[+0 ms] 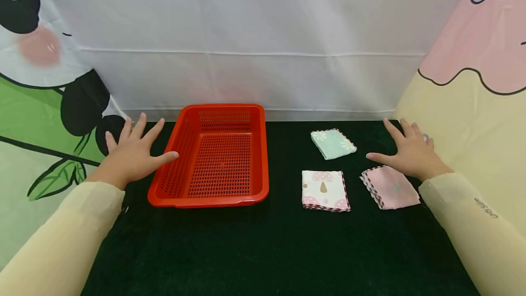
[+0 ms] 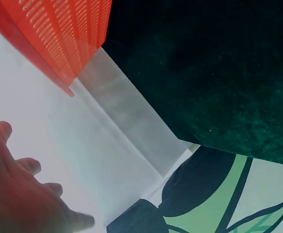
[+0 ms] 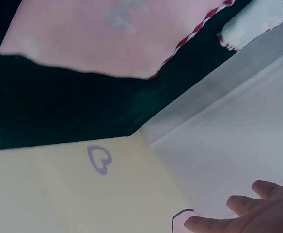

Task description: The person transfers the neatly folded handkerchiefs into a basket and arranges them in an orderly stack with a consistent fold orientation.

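Observation:
With fingers spread and nothing in it, my left hand [image 1: 133, 152] hovers at the left side of a red plastic basket [image 1: 265, 159], its thumb overlapping the rim in the head view. No cloth lies in the basket. My right hand [image 1: 411, 152], also spread and holding nothing, is over the far side of a folded pink cloth [image 1: 392, 188] with a checked edge. Left of that cloth lies a folded white cloth [image 1: 324, 188] with a mushroom print. Farther back is a folded mint green cloth [image 1: 334, 144] with flowers. In the right wrist view, fingertips [image 3: 241, 205] show apart from the cloths.
Dark green fabric [image 1: 246, 250] covers the table. A white curtain [image 1: 255, 35] hangs along the back edge. Printed cloth walls stand at both sides, a green and white one [image 1: 24, 113] at left and a yellow and pink one [image 1: 472, 127] at right.

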Tool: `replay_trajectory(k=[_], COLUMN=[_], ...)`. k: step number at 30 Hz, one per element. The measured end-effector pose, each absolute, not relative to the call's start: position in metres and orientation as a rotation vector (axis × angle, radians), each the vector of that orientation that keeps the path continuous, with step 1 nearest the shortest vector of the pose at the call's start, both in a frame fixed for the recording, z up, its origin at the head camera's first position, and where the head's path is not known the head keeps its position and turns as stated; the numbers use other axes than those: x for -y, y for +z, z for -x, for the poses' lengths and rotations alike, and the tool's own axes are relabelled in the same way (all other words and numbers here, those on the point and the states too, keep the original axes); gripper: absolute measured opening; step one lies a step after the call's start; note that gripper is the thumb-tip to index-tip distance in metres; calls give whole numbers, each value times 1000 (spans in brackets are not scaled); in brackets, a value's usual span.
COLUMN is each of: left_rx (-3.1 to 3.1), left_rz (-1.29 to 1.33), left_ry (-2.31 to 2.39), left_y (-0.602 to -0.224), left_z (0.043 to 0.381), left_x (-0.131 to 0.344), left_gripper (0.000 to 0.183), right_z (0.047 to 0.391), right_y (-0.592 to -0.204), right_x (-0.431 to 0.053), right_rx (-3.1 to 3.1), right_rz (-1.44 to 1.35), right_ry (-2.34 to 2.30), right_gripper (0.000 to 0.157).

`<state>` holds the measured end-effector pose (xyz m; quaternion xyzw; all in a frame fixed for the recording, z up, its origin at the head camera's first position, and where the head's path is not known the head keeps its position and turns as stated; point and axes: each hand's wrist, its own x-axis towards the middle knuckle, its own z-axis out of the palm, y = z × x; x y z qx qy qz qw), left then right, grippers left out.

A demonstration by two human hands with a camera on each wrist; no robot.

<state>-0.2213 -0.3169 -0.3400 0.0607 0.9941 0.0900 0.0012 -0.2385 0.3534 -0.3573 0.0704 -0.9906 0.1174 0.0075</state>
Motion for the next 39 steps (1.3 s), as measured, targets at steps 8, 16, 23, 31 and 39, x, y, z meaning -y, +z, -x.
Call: replay_trajectory(k=[8,16,23,31,39], left_rx=[-3097,-2947,-2829,-2735,-2640], left_rz=[-244,-287,-252,-163,39], left_ry=[337,694,968,1297,1463], left_y=[-346,-362,-373,-385,-397], left_z=[218,214,212,202,206], left_x=[324,324,325,320,319], left_gripper=[107,92,81,74,76], right_z=[230,221,219,211,210], right_y=[-370,-384,-396,-407,-421], right_x=[-339,-320,-295,-277,-268], right_rx=[3133,3185,3207,3192,3206], right_rz=[-264,-265,-275,-348,-312], right_ry=[400,510,734,965,1088], right_gripper=[120,116,115,108,100])
